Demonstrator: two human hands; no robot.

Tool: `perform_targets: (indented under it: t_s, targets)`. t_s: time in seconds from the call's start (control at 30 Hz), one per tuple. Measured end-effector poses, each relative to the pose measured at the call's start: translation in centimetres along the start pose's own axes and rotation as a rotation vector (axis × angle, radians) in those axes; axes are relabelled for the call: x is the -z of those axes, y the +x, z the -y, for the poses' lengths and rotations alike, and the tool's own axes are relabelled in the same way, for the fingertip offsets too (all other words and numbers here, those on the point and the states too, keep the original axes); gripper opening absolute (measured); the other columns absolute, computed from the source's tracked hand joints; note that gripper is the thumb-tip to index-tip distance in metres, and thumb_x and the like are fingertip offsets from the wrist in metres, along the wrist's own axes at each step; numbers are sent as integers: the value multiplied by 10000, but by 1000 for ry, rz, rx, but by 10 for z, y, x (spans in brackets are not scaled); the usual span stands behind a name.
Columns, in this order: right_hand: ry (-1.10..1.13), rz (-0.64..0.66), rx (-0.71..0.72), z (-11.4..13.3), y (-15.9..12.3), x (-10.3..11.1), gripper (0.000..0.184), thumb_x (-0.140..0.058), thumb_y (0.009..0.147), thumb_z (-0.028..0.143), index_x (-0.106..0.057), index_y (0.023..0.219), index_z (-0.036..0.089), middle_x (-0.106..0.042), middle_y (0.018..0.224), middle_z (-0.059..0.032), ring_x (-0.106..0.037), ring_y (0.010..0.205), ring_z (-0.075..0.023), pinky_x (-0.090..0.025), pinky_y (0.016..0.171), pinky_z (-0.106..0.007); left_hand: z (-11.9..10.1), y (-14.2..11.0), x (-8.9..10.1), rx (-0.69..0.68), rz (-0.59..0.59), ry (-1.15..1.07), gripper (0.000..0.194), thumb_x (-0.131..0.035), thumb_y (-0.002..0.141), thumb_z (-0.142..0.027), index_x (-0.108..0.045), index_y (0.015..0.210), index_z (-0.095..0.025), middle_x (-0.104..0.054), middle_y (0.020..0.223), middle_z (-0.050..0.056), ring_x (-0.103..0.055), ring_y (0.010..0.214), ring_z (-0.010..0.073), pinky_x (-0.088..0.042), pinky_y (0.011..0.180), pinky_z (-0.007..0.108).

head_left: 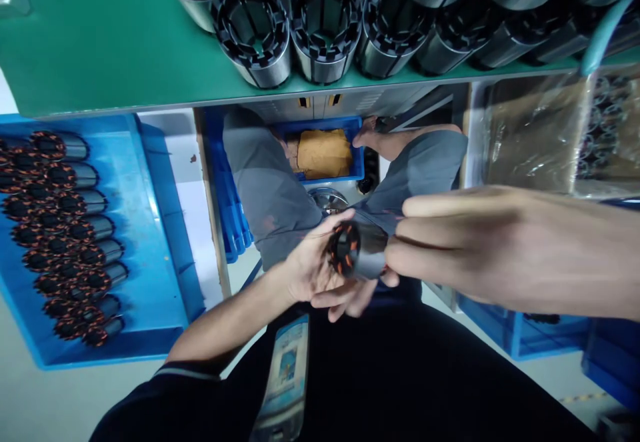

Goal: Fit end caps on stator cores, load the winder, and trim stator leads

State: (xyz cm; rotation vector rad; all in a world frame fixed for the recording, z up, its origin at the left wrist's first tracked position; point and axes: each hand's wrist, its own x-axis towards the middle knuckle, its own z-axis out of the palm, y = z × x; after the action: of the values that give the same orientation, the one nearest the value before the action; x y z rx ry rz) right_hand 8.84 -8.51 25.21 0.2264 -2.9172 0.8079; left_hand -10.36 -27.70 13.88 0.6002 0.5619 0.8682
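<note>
A motor stator (371, 250), a short steel cylinder with a black and orange slotted end, lies tilted over my lap. My left hand (320, 265) holds it from the left and below, thumb above and fingers curled beneath. At its right end, the bent fingers of my right hand (450, 249) close on it; this hand is slightly blurred and hides that end. Whether a smaller part sits in the right fingers cannot be seen. On the green table (100, 35) ahead stand several larger steel cylinders (325, 35) with black slotted liners.
At left, a blue tray (165, 229) carries rows of similar stators (65, 229) with orange ends. A blue bin (325, 122) with yellowish cardboard is on the floor between my legs. At right stands a plastic-lined box (535, 135) of metal parts. A teal hose (605, 35) hangs upper right.
</note>
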Motion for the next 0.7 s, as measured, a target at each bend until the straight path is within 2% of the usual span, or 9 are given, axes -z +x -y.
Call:
perform_targets:
  t_s: [0.07,0.1,0.2,0.27,0.37,0.47,0.53,0.6,0.7]
  targets:
    - [406,35,-324,7,-17,-24,444,-475,1250,236,-698,866,238,-568,700,33,-521,572,-134,-455,486,-257,15,-14,2,-60,-47,-16,1156,63,1097,-947,-832,925,-235,-515,412,-17,-361,199,141,-449,316,294]
    - [661,9,-520,12,-26,-39,425,-503,1261,323,-651,873,231,-534,684,46,-468,538,-111,-400,463,-245,19,-22,4,-150,-138,-3,1125,24,1081,-986,-825,950,-260,-494,405,-33,-372,207,137,-441,318,275]
    - [1454,-155,-1115,32,-47,-77,531,-759,1136,633,-533,873,232,-537,749,51,-412,582,-67,-345,493,-188,21,-29,12,-429,-420,167,782,-605,988,-1046,-855,1174,-328,-808,731,-3,-747,533,172,-673,567,297]
    - [1777,-203,-1303,41,-50,-86,642,-922,978,729,-529,888,229,-568,814,41,-436,631,-61,-362,532,-175,19,-19,17,-569,-482,522,824,-936,806,-949,-851,1351,-337,-927,1138,60,-910,967,257,-778,897,399]
    - [1656,-71,-1053,35,-38,-70,498,-839,1091,632,-597,914,234,-540,754,58,-390,587,-70,-340,518,-213,17,3,17,-680,-386,850,760,-989,835,-839,-832,1337,-290,-932,1204,71,-929,1059,285,-765,998,421]
    - [991,164,-574,14,-26,-36,289,-689,1183,346,-731,913,255,-525,712,41,-369,631,-133,-361,574,-298,12,8,4,-177,-23,336,707,-577,1127,-875,-773,1241,-206,-919,1023,98,-910,778,246,-735,733,348]
    - [584,227,-367,3,-24,-14,420,-506,1202,186,-783,896,269,-541,722,15,-389,725,-176,-400,685,-341,3,1,-5,163,111,140,762,-390,1185,-867,-729,1244,-187,-910,1006,127,-908,747,271,-723,664,361]
    - [378,191,-276,-1,-26,3,487,-446,1246,241,-841,963,265,-585,761,9,-423,793,-182,-436,786,-362,-9,-11,-9,152,-36,401,628,-641,1136,-808,-692,1320,-210,-910,1104,116,-927,881,280,-745,751,367]
    - [469,13,-495,2,-31,14,489,-594,1232,650,-909,1228,275,-753,989,12,-616,919,-153,-517,879,-336,-23,-23,-7,-234,-307,1131,576,-946,1033,-514,-667,1478,-278,-864,1395,105,-898,1205,284,-752,970,369]
